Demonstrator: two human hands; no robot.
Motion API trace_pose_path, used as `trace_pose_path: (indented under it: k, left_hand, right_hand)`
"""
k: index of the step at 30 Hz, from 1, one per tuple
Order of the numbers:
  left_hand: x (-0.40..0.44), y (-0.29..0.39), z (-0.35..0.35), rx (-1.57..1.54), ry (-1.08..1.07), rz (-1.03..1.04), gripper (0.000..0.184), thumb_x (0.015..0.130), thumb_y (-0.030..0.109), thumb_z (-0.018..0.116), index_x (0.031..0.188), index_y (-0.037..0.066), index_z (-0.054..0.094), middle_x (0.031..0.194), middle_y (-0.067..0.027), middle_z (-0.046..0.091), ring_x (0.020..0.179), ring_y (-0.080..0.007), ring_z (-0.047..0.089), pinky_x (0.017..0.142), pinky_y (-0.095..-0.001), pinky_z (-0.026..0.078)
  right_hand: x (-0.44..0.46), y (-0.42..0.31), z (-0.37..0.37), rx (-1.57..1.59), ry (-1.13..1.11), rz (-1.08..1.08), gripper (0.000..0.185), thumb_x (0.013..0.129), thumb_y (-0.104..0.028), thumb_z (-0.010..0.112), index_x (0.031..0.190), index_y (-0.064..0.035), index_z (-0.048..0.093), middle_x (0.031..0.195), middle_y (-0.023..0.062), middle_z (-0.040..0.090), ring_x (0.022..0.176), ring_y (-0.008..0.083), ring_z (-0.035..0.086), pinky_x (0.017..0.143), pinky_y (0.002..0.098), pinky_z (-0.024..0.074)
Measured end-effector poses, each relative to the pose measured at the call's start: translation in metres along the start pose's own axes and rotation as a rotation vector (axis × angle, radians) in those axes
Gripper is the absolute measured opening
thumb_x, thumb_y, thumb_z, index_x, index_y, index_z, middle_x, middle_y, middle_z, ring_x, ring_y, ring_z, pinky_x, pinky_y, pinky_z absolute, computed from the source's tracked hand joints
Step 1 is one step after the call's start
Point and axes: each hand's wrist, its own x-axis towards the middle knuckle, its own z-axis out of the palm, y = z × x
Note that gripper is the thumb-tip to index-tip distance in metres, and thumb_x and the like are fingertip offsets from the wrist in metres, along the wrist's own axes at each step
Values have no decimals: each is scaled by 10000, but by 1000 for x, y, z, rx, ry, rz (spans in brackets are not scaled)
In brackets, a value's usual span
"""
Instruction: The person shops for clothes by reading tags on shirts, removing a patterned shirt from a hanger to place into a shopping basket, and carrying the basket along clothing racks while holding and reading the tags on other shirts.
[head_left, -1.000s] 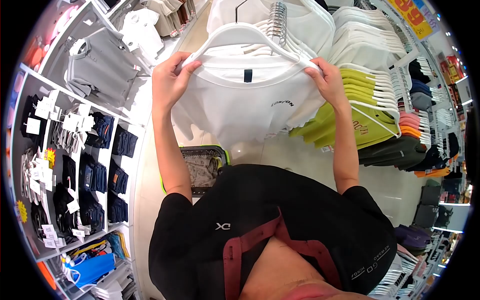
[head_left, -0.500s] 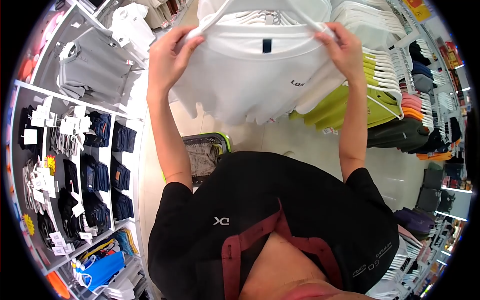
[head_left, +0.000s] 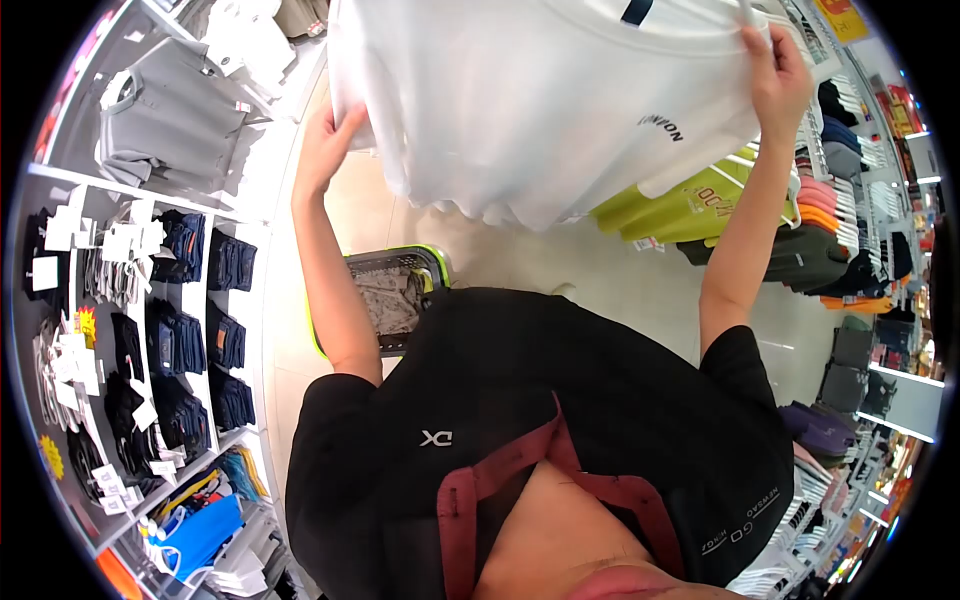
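Observation:
A white T-shirt [head_left: 530, 110] is spread out in front of me, tilted, with dark "LONDON" lettering on its chest and a dark label inside the neck. My right hand [head_left: 780, 85] is closed on the shirt by the neckline and shoulder at the upper right. On the other side, my left hand [head_left: 332, 150] pinches the shirt's left edge, near the sleeve. The shirt hides part of the left fingers. The top of the shirt runs out of view, and little of its hanger shows.
A black shopping basket [head_left: 400, 262] with a green rim stands on the floor, patterned cloth inside. White shelves [head_left: 140, 290] with folded jeans line the left. On the right, yellow-green shirts [head_left: 680, 205] hang on a rack. A grey shirt [head_left: 175, 120] is displayed at upper left.
My left hand has let go of the neckline side and moved down to the shirt's left edge. My right hand has shifted right, and the shirt has tilted and come closer.

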Motion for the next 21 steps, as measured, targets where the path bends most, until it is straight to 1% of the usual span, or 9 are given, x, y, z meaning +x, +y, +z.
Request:
trace_pose_path:
  k: [3, 7, 9, 10, 13, 16, 17, 19, 21]
  left_hand:
    - [-9, -35, 15, 42, -82, -45, 377, 966, 307, 592, 1132, -30, 622, 970, -59, 675, 903, -110, 596, 818, -283, 466]
    - [-5, -39, 20, 17, -133, -67, 326, 972, 263, 577, 1136, -18, 608, 991, -103, 677, 955, -162, 619, 850, -317, 479]
    - [2, -21, 19, 137, 233, 123, 324, 965, 196, 582, 1212, -13, 561, 1116, -118, 641, 1014, -182, 605, 877, -330, 482]
    - [6, -3, 15, 69, 275, 176, 376, 951, 153, 595, 1279, -12, 512, 1230, -135, 588, 1088, -206, 584, 920, -346, 472]
    - [15, 59, 13, 336, 523, 551, 369, 938, 145, 605, 1268, -4, 532, 1251, -158, 582, 1187, -256, 546, 963, -368, 458]
    - [23, 113, 21, 622, 628, 854, 379, 925, 161, 628, 1260, 9, 539, 1266, -160, 573, 1215, -300, 519, 954, -372, 456]
    - [29, 124, 26, 624, 633, 855, 379, 925, 161, 628, 1260, 9, 539, 1266, -160, 573, 1215, -300, 519, 954, -372, 456]
    - [43, 142, 37, 763, 641, 1110, 360, 887, 224, 692, 1184, 43, 598, 1129, -138, 641, 1040, -264, 614, 828, -340, 495]
    - [32, 164, 53, 786, 517, 1037, 366, 885, 229, 697, 1189, 51, 600, 1122, -130, 649, 1006, -256, 619, 834, -339, 489]
  right_hand:
    - [18, -13, -6, 77, -35, 39, 108, 914, -113, 633, 937, -8, 630, 762, -50, 549, 717, 45, 476, 638, 198, 386]
    - [24, -28, -3, -20, -18, -43, 124, 922, -130, 628, 909, -8, 613, 758, -59, 530, 695, 44, 446, 626, 202, 371]
    - [21, -28, 2, 1, -28, -51, 111, 915, -124, 636, 905, -17, 612, 757, -59, 527, 692, 46, 442, 624, 203, 371]
    - [17, -25, 6, 24, -44, -10, 111, 909, -129, 646, 910, -22, 615, 759, -55, 530, 696, 47, 446, 630, 202, 374]
    - [4, -11, 17, 43, -57, 32, 161, 893, -171, 693, 945, -25, 649, 750, -63, 552, 676, 26, 447, 601, 179, 351]
    - [1, -16, 28, 61, -79, 20, 214, 880, -202, 730, 974, -17, 678, 735, -74, 568, 649, 4, 443, 565, 156, 326]
    - [0, -20, 31, 79, -102, 3, 214, 877, -195, 732, 973, -11, 678, 731, -73, 566, 645, 4, 443, 564, 156, 327]
    - [-1, -23, 36, 111, -94, 19, 250, 842, -238, 766, 927, -14, 694, 666, -61, 564, 597, 19, 427, 534, 177, 339]
    - [-3, -26, 40, 189, -87, 12, 238, 829, -228, 778, 906, -18, 698, 651, -65, 565, 588, 18, 426, 526, 177, 335]
